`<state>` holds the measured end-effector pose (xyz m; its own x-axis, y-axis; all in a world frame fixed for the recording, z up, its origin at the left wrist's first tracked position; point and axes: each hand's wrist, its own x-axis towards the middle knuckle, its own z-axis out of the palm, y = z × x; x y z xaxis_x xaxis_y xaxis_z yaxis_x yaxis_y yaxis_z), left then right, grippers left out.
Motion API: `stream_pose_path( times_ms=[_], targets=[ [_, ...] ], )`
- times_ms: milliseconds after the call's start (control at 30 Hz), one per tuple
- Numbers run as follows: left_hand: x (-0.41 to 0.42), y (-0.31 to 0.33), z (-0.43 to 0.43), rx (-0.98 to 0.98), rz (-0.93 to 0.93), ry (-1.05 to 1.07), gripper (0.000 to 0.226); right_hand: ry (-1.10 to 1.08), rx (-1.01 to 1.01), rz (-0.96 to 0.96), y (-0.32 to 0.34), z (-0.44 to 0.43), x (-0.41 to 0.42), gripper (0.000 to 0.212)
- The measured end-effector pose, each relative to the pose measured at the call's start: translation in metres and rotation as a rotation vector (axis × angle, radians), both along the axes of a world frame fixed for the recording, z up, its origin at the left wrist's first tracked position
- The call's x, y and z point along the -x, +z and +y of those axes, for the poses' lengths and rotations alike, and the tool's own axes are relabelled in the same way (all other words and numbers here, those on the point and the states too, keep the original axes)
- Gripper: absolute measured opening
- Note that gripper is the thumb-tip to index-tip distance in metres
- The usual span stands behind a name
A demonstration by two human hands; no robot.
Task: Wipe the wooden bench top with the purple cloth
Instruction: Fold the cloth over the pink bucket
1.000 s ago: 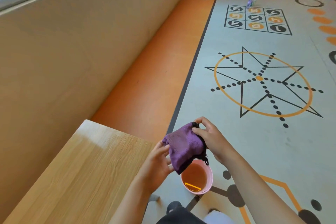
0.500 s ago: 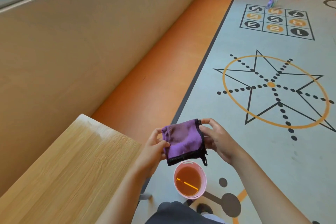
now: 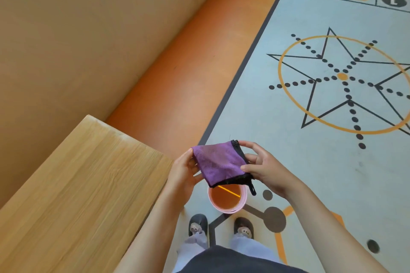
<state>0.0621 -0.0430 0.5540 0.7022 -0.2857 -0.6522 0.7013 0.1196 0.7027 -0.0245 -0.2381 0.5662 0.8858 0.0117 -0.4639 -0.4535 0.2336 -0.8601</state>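
A folded purple cloth with black trim and a small black loop is held flat in the air between both hands, just right of the wooden bench top. My left hand grips its left edge from below, thumb at the corner. On the right edge, my right hand pinches the cloth with thumb and fingertips. The cloth does not touch the bench. It hangs above a pink bucket.
The pink bucket of orange-brown liquid stands on the floor just ahead of my feet. A tan wall runs along the left behind the bench. An orange floor strip and a grey patterned floor stretch ahead and right.
The cloth went from a bunched handful to a flattened fold held by both hands. The view tilted down, so my feet now show and the bucket sits nearer the middle.
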Motion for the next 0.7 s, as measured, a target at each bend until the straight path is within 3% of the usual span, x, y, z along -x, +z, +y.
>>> stream_pose_path(
  times_ms=[300, 433, 600, 700],
  targets=[
    [0.009, -0.013, -0.005, 0.177, 0.106, 0.056, 0.028, -0.074, -0.095, -0.006, -0.010, -0.008, -0.001, 0.044],
    [0.012, -0.024, -0.006, 0.002, 0.041, 0.073, 0.012, -0.110, -0.090, 0.057, -0.021, 0.003, -0.003, 0.027],
    [0.008, -0.039, -0.005, -0.318, -0.001, 0.135, 0.005, -0.076, -0.010, 0.074, -0.031, 0.015, -0.004, 0.021],
    [0.005, -0.040, -0.003, -0.305, 0.095, 0.090, 0.008, -0.064, 0.030, 0.053, -0.030, 0.018, -0.004, 0.020]
  ],
)
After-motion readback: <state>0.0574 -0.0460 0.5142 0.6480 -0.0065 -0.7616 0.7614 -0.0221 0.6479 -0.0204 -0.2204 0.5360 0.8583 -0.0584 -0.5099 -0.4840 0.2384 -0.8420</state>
